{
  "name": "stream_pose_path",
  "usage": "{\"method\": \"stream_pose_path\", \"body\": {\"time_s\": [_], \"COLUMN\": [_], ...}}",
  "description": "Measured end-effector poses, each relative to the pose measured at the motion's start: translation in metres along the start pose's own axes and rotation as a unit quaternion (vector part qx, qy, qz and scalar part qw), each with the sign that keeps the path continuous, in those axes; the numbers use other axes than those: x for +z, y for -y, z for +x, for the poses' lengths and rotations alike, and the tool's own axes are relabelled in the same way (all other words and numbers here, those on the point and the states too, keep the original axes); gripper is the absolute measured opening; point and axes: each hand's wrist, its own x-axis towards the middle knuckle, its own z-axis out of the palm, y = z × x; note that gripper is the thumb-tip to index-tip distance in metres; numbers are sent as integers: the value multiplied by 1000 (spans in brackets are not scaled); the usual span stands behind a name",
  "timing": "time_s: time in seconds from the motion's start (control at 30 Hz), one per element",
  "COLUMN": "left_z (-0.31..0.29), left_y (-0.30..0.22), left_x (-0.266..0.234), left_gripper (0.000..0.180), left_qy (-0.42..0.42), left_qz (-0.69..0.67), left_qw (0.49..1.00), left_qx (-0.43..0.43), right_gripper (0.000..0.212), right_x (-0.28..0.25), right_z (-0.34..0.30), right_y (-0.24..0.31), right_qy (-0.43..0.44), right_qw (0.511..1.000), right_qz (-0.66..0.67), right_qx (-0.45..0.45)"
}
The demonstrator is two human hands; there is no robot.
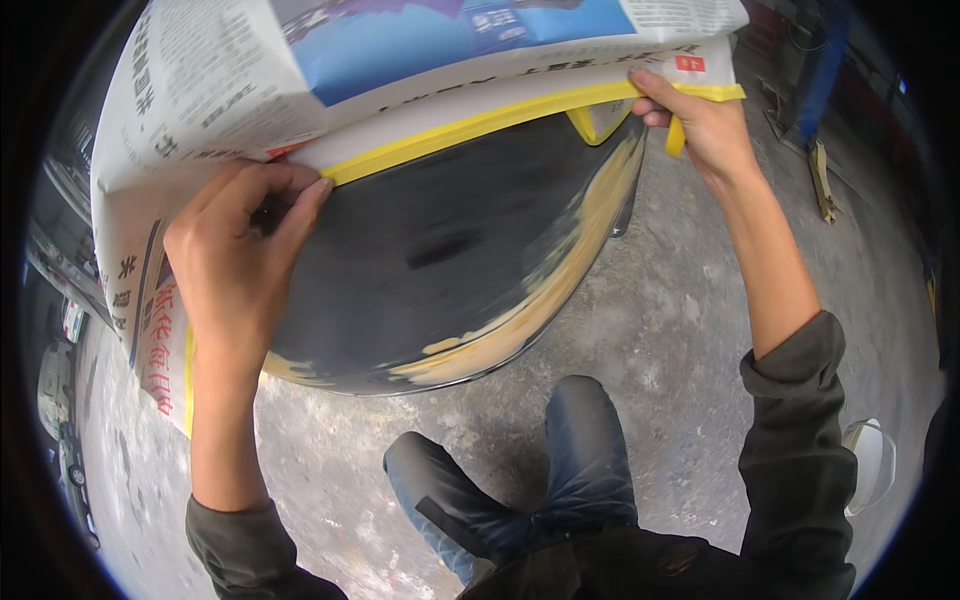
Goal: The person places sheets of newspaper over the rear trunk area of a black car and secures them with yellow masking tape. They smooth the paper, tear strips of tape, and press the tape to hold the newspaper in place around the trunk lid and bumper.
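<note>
Newspaper (225,85) spans the far side of the head view and hangs down at the left, covering the far part of a dark panel (400,285). Yellow tape (480,119) runs along its near edge. The left hand (240,235) is clamped, thumb against finger, on the taped edge at its left end. The right hand (700,120) is clamped on the same edge near its right end, thumb on top and fingers curled; a short strip (676,137) of yellow hangs beside it. Between the hands, a yellow-edged flap (603,120) shows below the tape.

The panel's bare surface is matte and dark grey, with a blacker smear (445,249) near the middle. Tan filler (510,335) follows the curved near and right rim in uneven, streaky bands, thinning toward the left.

Around it lies a grey concrete floor (700,400), blotched and scuffed with pale marks. The person's knees, in worn blue jeans (590,440), show on the near side. At far right stands a blue post (826,75); nearer on the right is a pale container (868,465). Vehicles (55,390) line the left.
</note>
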Motion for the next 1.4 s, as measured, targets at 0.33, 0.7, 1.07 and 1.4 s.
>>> {"method": "stream_pose_path", "body": {"time_s": [0.33, 0.7, 1.07, 1.4], "left_z": [30, 46, 52, 61], "left_y": [-40, -67, -87, -106], "left_x": [7, 15, 48, 64], "left_gripper": [13, 12, 9, 37], "left_qy": [30, 44, 25, 52], "left_qz": [18, 39, 127, 328], "left_qw": [999, 998, 982, 908], "left_qx": [32, 27, 136, 254], "right_gripper": [24, 21, 21, 24], "right_x": [3, 0, 2, 15], "right_z": [23, 45, 47, 44], "right_y": [2, -10, -13, -7], "right_qy": [26, 49, 46, 16], "right_qw": [999, 997, 998, 995], "right_qz": [24, 33, 42, 99], "right_qx": [-4, -42, -33, -26]}}
